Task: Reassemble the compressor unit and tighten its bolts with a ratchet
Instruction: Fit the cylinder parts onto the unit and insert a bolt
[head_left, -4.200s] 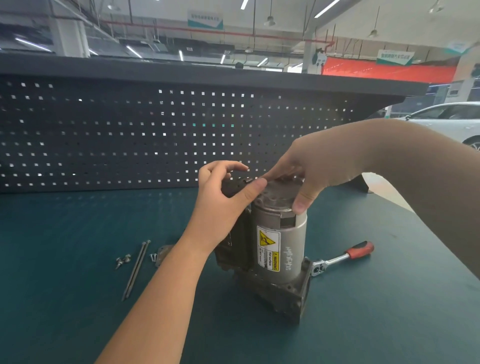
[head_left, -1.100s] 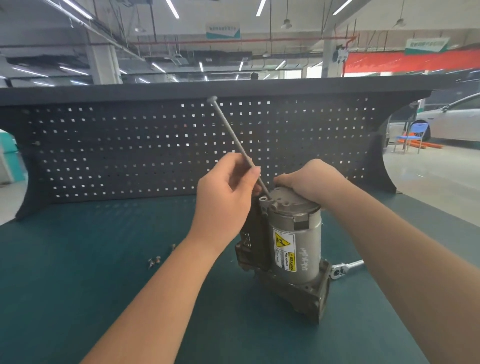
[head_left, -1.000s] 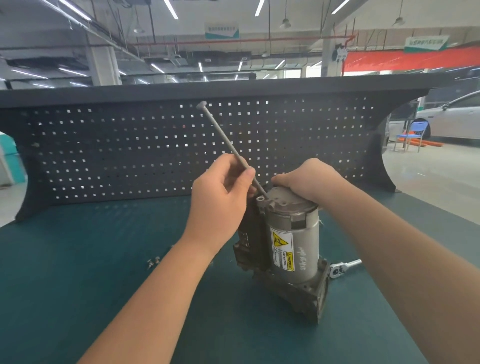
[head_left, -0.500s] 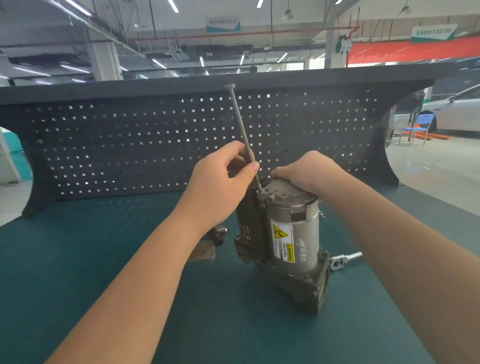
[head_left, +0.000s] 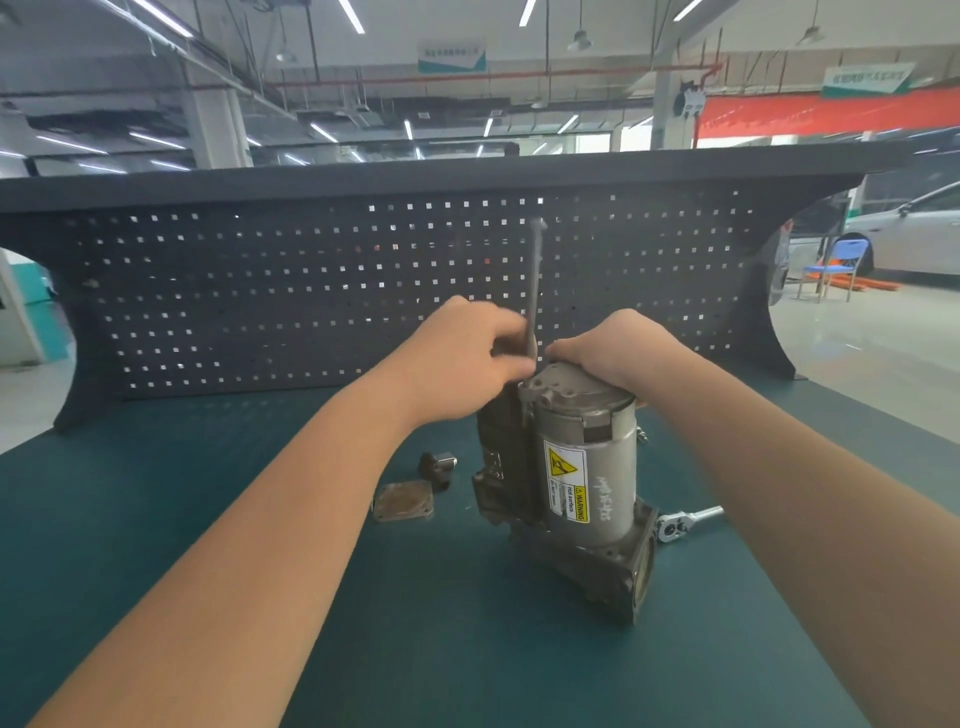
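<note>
The left hand pinches a long bolt between curled fingers, nearly upright, its lower end at the top of the compressor unit. Just right of those fingers, the right hand grips the unit's cap. Below them on the tabletop lie a small plate and — right of the unit — the ratchet.

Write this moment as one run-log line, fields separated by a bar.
step: insert long bolt | left hand: pinches bolt, upright over compressor top | right hand: holds end cap | ratchet: on bench, untouched
</note>
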